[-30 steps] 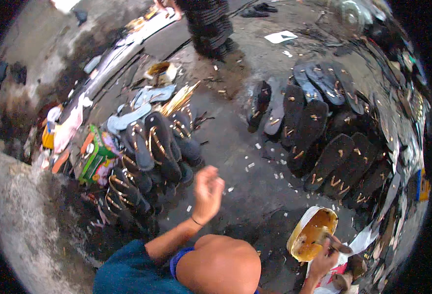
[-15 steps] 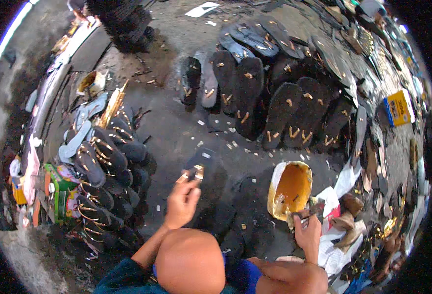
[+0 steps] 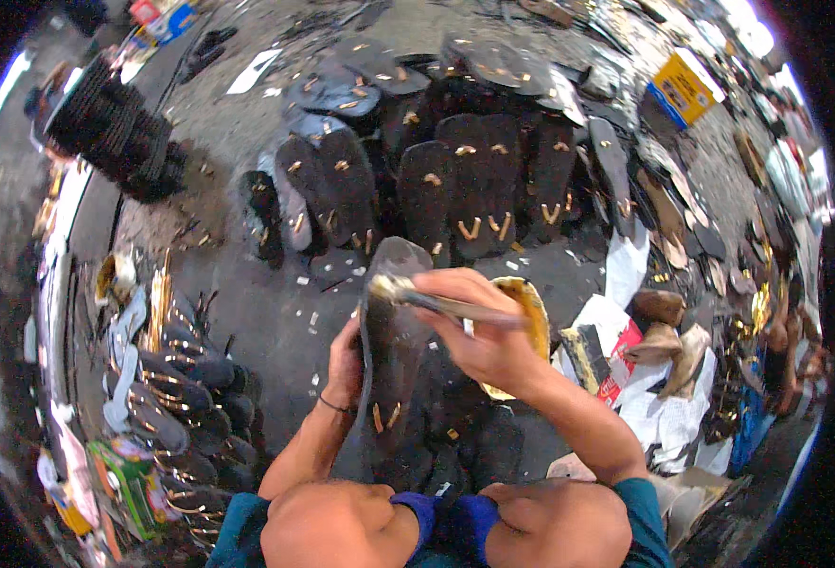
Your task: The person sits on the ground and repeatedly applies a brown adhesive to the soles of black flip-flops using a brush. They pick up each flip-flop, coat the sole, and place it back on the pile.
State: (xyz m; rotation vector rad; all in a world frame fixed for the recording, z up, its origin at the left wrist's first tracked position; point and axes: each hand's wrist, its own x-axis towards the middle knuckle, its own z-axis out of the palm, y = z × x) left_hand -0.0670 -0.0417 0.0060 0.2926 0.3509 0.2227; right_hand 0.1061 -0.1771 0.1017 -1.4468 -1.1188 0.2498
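My left hand (image 3: 345,364) grips the edge of a long dark sandal sole (image 3: 394,346), held up in front of my knees. Gold-coloured strap ends show near the sole's lower end. In my right hand (image 3: 482,331) is a brush (image 3: 460,308) with a wooden handle, its pale, coated bristles touching the sole near its far end. That end looks greyer than the rest. Partly hidden behind my right hand stands a cut-open container (image 3: 538,327) with a yellow-brown inside. Below the held sole lie more dark soles (image 3: 493,440).
Rows of dark soles (image 3: 479,189) lie beyond my hands. Piled sandals (image 3: 186,379) with gold-coloured straps are at the left. A tall dark stack (image 3: 115,133) stands far left. Shoe lasts (image 3: 659,343) and white paper (image 3: 664,417) lie right; a yellow-blue box (image 3: 684,90) is far right.
My right hand has brought the brush from the container's rim up and left onto the sole. My left hand now holds the long sole upright. The view has shifted.
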